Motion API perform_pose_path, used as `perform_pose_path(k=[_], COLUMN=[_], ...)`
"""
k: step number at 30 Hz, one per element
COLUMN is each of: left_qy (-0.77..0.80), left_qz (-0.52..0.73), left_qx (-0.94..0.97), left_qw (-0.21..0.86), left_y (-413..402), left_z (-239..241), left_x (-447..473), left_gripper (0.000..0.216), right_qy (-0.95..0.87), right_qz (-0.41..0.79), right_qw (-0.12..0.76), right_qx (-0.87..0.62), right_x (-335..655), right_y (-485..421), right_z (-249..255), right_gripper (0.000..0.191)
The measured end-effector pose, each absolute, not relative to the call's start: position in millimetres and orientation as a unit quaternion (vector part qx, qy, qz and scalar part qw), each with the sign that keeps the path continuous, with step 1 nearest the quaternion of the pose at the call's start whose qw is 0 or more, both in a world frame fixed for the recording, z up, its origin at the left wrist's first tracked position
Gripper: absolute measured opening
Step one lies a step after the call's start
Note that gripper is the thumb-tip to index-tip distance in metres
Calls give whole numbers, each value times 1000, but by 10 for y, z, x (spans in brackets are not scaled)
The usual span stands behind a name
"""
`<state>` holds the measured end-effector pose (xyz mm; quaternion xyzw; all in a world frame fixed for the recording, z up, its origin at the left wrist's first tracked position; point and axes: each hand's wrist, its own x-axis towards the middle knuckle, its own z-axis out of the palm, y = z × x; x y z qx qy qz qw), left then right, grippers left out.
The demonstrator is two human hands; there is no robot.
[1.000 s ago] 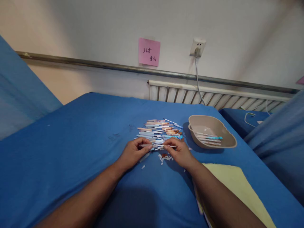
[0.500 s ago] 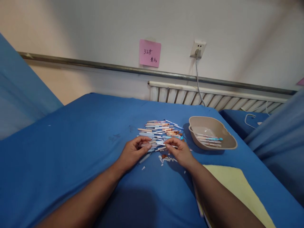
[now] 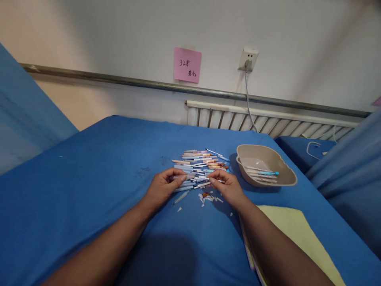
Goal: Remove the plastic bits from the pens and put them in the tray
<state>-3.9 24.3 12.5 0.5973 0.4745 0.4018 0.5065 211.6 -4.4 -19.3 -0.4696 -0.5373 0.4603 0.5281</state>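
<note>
Over a pile of pen parts, my two hands work close together. My left hand is closed, thumb and fingers pinching a pen barrel whose tip points right. Pinched in my right hand is a thin white pen refill, its end meeting the barrel's tip; how far it goes in is too small to tell. Blue and orange pen barrels and white refills lie in the pile under and behind my hands. Small white pieces and a brown one are scattered in front. A pale pen barrel lies apart.
A beige basin with several pens in it stands right of the pile. A folded yellow cloth lies beneath my right forearm on the blue sheet. A radiator and a metal rail run along the wall behind.
My left hand has shifted slightly left and up, and my right hand slightly right, both keeping their pinch. More of the loose pale barrel in front now shows.
</note>
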Motion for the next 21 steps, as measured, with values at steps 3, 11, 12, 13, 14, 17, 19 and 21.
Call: perform_pose_path(k=[3,11,12,13,14,17,19,21], left_qy=[477,480,480,479,479,479,478,477], left_qz=[387,356,356,356,356,358,361,361], left_qx=[613,651,651,650,649,644,639,633], left_qw=[497,468,468,469,471,476,483,491], left_y=[227,221,221,221,221,221,223,227], left_z=[149,148,146,143,141,131,121,111], left_x=[-29,-33,-33,-33,-32,-31,-29,-29], left_gripper=[29,27,27,27,27,28,27,27], right_qy=[-554,-583,-584,-584,-584,-584,-580,-576], right_qz=[443,420,419,417,413,411,418,422], right_qw=[519,509,508,508,510,512,511,511], right_qx=[-477,-474,-475,-476,-477,-477,-477,-478], right_x=[2117,2120,2123,2127,2129,2129,2124,2118], right_y=[-48,-58,-61,-63,-66,-73,-76,-77], right_z=[-197,-202,-197,-190,-184,-170,-168,-170], right_gripper=[18,14,14,14,14,14,14,14])
